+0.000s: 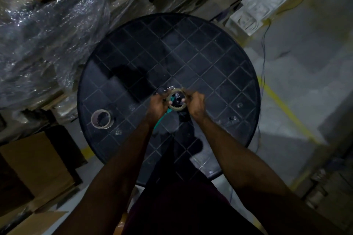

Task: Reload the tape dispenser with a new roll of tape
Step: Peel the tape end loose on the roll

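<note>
You are extending both bare forearms forward, the left hand and right hand curling closed, knuckles up, facing each other closely.

One tape roll; one empty core; one dispenser; one table; two hands

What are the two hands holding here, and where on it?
Left hand grips the green-handled tape dispenser near its head. Right hand holds the tape roll by its outer rim, at the dispenser.
</note>
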{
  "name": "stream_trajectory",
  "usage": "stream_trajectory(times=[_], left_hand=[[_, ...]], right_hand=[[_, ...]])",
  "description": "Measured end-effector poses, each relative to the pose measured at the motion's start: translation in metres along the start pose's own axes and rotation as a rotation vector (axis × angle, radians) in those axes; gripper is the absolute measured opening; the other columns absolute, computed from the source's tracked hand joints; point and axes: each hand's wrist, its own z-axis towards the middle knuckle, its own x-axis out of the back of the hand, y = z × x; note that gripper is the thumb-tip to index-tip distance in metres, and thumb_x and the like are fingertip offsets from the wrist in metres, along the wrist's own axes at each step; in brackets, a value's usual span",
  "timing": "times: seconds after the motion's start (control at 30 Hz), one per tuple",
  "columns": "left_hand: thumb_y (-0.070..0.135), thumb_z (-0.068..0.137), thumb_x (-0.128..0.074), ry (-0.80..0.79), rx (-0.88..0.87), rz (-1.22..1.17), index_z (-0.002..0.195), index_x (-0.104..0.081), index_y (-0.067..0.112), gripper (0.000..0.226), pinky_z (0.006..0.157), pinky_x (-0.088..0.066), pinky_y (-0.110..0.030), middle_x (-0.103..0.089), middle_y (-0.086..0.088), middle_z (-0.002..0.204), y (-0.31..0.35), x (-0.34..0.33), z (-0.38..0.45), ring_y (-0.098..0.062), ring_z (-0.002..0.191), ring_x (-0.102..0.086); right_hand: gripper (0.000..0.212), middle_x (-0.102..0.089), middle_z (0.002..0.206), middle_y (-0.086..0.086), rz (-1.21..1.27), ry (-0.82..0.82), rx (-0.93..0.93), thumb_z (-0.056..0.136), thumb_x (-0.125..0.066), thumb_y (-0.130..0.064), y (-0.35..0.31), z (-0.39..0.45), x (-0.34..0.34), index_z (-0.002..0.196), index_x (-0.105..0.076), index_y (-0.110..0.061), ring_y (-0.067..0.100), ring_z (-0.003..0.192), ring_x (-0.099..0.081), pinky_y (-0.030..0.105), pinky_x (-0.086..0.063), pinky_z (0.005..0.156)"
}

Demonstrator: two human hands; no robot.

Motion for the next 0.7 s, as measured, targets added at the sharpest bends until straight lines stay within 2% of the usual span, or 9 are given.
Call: stream_trajectory(times=[0.07,0.13,0.2,0.3,0.37,0.43,0.53,0.63,0.7], left_hand=[[-0.012,0.085,-0.062,-0.043,-0.005,0.006,0.126,-0.06,-0.01,0.041,0.072,-0.041,0.004,-0.069,-0.029,0.11,0.003,0.003,0.0,-0.014,0.084,-0.068],[-0.004,0.085,-0.066,-0.096,-0.042,0.0,0.129,-0.06,-0.007,0.044,0.066,-0.043,0.0,-0.07,-0.032,0.103,0.007,0.007,0.0,-0.018,0.068,-0.065],[0.022,0.081,-0.076,-0.167,-0.044,0.059,0.135,-0.059,0.007,0.058,0.077,-0.052,-0.014,-0.071,-0.021,0.114,0.006,0.012,0.005,-0.02,0.085,-0.07],[0.043,0.062,-0.085,-0.245,-0.067,0.133,0.138,-0.055,0.021,0.084,0.103,-0.048,-0.033,-0.062,-0.006,0.135,0.009,0.014,0.004,-0.021,0.12,-0.062],[0.026,0.059,-0.09,-0.255,-0.064,0.149,0.135,-0.057,0.016,0.083,0.102,-0.045,-0.027,-0.063,-0.007,0.134,0.017,0.012,0.004,-0.02,0.12,-0.06],[0.017,0.059,-0.091,-0.253,-0.012,0.186,0.134,-0.057,0.013,0.082,0.097,-0.042,-0.02,-0.064,-0.008,0.131,0.023,0.009,0.005,-0.017,0.117,-0.06],[0.029,0.075,-0.08,-0.228,0.131,0.135,0.131,-0.059,0.012,0.062,0.096,-0.053,-0.033,-0.063,-0.014,0.133,0.019,0.002,0.004,-0.026,0.117,-0.063],[0.036,0.094,-0.052,-0.207,0.173,0.187,0.124,-0.059,0.003,0.045,0.08,-0.062,-0.044,-0.061,-0.027,0.128,0.006,-0.009,0.003,-0.036,0.103,-0.067],[0.039,0.084,-0.065,-0.212,0.214,0.121,0.126,-0.059,0.014,0.049,0.088,-0.059,-0.048,-0.064,-0.02,0.127,0.007,-0.011,0.005,-0.032,0.106,-0.067]], right_hand=[[0.025,-0.073,0.101,0.006,-0.024,-0.014,0.04,0.089,-0.065,-0.003,0.001,-0.002,0.002,0.113,-0.072,-0.004,0.005,0.084,-0.066,-0.004,-0.044,0.067],[0.029,-0.075,0.103,0.005,-0.031,-0.053,0.064,0.085,-0.071,-0.006,0.002,0.0,0.005,0.114,-0.072,-0.008,0.01,0.086,-0.069,0.014,-0.056,0.078],[0.035,-0.075,0.104,0.006,-0.038,-0.104,0.068,0.079,-0.079,-0.011,0.004,0.002,0.008,0.114,-0.073,-0.012,0.014,0.089,-0.071,0.027,-0.058,0.085],[0.029,-0.076,0.101,0.004,-0.081,-0.163,0.114,0.08,-0.079,-0.018,0.005,0.004,0.014,0.108,-0.075,-0.014,0.008,0.085,-0.069,0.008,-0.05,0.078],[0.019,-0.077,0.094,0.005,-0.068,-0.156,0.145,0.083,-0.075,-0.018,0.006,0.003,0.015,0.101,-0.077,-0.012,0.003,0.077,-0.064,-0.002,-0.04,0.068],[0.015,-0.077,0.089,0.006,-0.068,-0.15,0.12,0.082,-0.075,-0.018,0.006,0.003,0.014,0.097,-0.078,-0.014,0.001,0.072,-0.061,0.001,-0.038,0.065],[0.02,-0.077,0.091,0.006,-0.073,-0.159,0.049,0.08,-0.078,-0.016,0.009,0.005,0.012,0.099,-0.076,-0.01,0.004,0.072,-0.062,-0.003,-0.036,0.059],[0.032,-0.075,0.093,0.007,-0.088,-0.171,0.022,0.076,-0.079,-0.004,0.01,0.005,0.012,0.107,-0.074,-0.005,0.007,0.079,-0.063,-0.006,-0.035,0.054],[0.029,-0.074,0.089,0.007,-0.104,-0.159,0.028,0.077,-0.078,-0.002,0.011,0.007,0.012,0.106,-0.074,-0.002,0.007,0.079,-0.062,-0.007,-0.034,0.055]])
